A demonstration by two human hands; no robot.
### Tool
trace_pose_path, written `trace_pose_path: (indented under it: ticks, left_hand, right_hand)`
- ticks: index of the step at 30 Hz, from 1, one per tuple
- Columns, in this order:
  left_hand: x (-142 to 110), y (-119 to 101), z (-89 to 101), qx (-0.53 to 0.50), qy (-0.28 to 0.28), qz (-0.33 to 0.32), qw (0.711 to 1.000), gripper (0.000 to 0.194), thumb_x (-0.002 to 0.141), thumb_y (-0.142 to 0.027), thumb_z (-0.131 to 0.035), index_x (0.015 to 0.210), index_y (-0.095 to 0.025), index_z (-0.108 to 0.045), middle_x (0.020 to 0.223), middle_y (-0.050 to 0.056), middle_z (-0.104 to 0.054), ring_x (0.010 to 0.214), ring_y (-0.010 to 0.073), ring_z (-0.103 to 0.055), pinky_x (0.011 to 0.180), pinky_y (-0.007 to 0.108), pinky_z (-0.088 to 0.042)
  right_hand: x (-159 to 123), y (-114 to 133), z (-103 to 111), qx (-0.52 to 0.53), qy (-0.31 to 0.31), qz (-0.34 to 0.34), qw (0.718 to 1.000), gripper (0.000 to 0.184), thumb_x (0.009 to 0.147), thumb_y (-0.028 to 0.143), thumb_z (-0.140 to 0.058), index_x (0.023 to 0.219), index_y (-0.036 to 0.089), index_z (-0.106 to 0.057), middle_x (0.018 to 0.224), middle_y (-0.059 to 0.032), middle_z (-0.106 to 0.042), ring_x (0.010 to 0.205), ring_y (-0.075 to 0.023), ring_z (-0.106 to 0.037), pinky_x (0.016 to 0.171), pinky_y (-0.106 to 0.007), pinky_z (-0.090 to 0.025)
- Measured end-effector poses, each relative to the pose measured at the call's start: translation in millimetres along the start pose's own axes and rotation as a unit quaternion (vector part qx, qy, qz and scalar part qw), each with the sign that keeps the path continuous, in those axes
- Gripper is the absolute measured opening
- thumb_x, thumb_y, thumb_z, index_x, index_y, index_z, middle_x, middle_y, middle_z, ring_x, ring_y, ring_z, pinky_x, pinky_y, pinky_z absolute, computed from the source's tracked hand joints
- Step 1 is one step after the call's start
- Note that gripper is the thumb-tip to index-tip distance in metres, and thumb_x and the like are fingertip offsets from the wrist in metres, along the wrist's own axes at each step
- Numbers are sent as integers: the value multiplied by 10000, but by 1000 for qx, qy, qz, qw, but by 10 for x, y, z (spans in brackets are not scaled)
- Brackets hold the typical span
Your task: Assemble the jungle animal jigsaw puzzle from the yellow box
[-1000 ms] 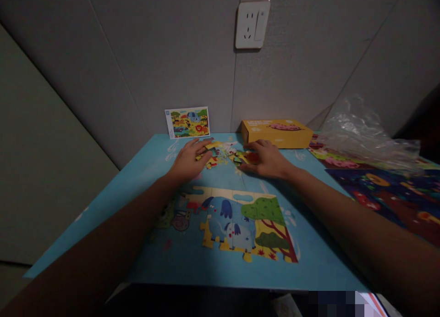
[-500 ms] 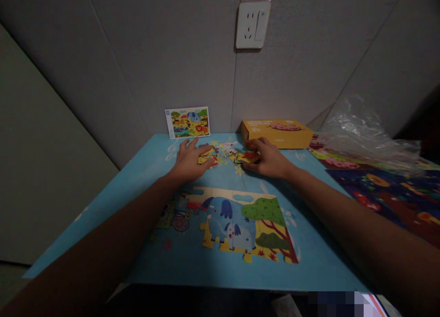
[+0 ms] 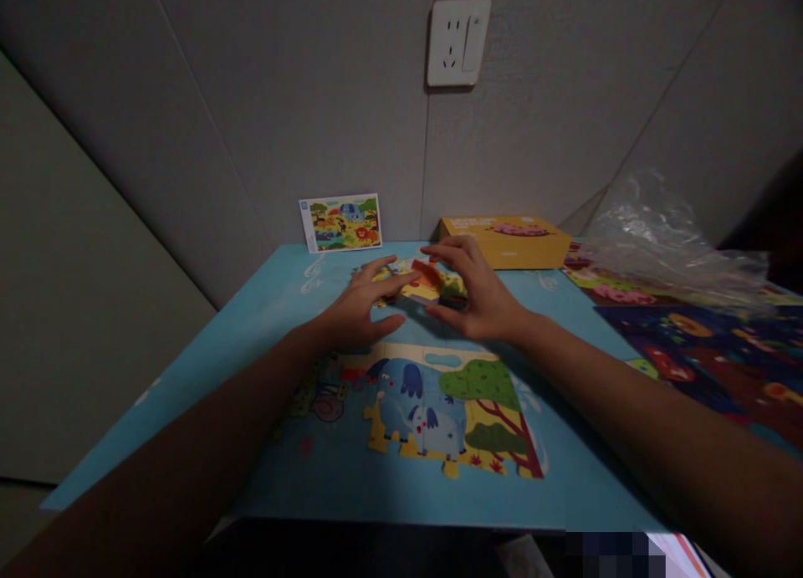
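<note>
My left hand [image 3: 362, 309] is over the left side of a heap of loose jigsaw pieces [image 3: 419, 290], its fingers spread and the thumb apart. My right hand [image 3: 478, 298] curves around the heap's right side, with a wide gap between thumb and fingers. Between the hands, yellow, orange and green pieces lie piled together, partly hidden by my fingers. Nearer to me lies a joined section of jigsaw puzzle [image 3: 432, 411], showing a large blue elephant, a small elephant and a tree. Its upper left part is hidden behind my left forearm.
A picture card [image 3: 342, 224] leans against the wall at the back. Behind my right hand stands a yellow puzzle box [image 3: 527, 248]. Clear plastic wrapping [image 3: 671, 239] and a dark printed sheet [image 3: 703, 369] lie on the right. The blue table's front edge [image 3: 376, 521] is close to me.
The scattered pieces have been gathered into a tighter heap between my hands. My left hand has moved right and a little nearer to me. The joined elephant section has not moved.
</note>
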State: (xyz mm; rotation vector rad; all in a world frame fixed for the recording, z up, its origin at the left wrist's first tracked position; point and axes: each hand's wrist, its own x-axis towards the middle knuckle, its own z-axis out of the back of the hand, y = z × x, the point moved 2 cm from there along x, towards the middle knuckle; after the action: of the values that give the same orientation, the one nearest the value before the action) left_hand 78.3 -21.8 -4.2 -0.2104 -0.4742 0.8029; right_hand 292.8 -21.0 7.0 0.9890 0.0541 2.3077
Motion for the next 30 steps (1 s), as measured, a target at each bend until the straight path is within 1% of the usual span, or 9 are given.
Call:
trace_pose_path:
  ticks: [4,7,13,17,22,30]
  left_hand:
    - [-17,3,47,-8,-33,-16,999,571,823,-296,-570,1387,-242,-501,1546,103,-276,1402,313,-306,1143,482,-284]
    - [-19,26,50,-6,-38,-21,999,555,817,-281,-564,1369,-249,-519,1539,99,-296,1396,316,-316,1136,503,-291]
    - [-16,70,22,-21,-50,-44,998,549,808,-252,-572,1354,-214,-534,1515,135,-318,1382,326,-337,1124,527,-302]
    - [-18,75,18,-20,-53,-42,998,552,801,-238,-579,1351,-224,-538,1507,135,-328,1379,333,-342,1119,535,-310]
    - [-17,66,16,-23,-51,-36,998,544,803,-233,-573,1346,-228,-542,1504,133,-326,1389,318,-331,1124,522,-308]
    - [-16,75,15,-19,-51,-32,998,541,794,-224,-577,1334,-234,-560,1498,122,-334,1378,330,-343,1122,516,-322]
  right_hand:
    - [-13,-62,-32,3,-8,11,1000,728,771,330,-652,1407,208,-319,1308,-147,-431,1203,-301,-444,1015,-476,-396]
    - [-25,-130,-46,15,-12,20,1000,729,790,303,-639,1424,197,-295,1311,-155,-475,1174,-297,-488,1005,-476,-402]
    - [-32,-166,-60,11,-46,61,997,740,775,299,-681,1417,207,-324,1203,-141,-555,1094,-294,-538,948,-477,-439]
    - [-28,-167,-61,9,-41,52,998,747,778,309,-686,1423,230,-318,1198,-129,-558,1090,-291,-533,954,-481,-434]
    - [-29,-157,-49,4,-40,56,998,701,795,340,-675,1402,207,-349,1178,-135,-564,1077,-286,-533,940,-472,-437]
    - [-25,-160,-46,-3,-30,53,998,697,793,374,-681,1389,203,-364,1167,-128,-580,1067,-283,-536,928,-457,-438]
